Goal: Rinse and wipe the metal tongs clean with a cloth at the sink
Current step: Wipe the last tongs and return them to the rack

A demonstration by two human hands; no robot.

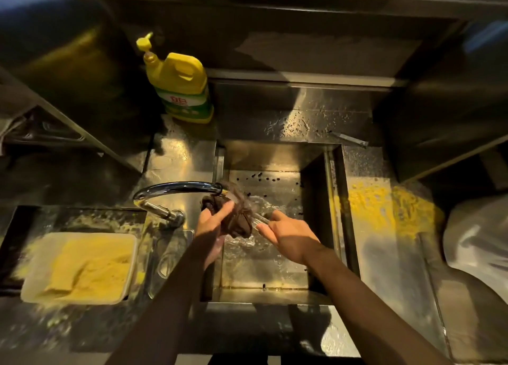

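Over a steel sink, seen from above, water is run from a curved chrome faucet onto a dark cloth and the metal tongs half hidden within it. The cloth is bunched in the grip of the left hand, whose fingers are closed around it. The near end of the tongs, a slim bright bar, is pinched in the grip of the right hand. Most of the tongs is covered by cloth and splashing water, so how clean they are cannot be told. The step in hand is judged to be the wet wipe under the tap. Next, the cloth would likely need to be drawn along the full length while the tongs are held firm, since wet metal may slip. A yellow detergent bottle is stood behind on the wet surface, and a tray of yellow crumbs is set at the left.
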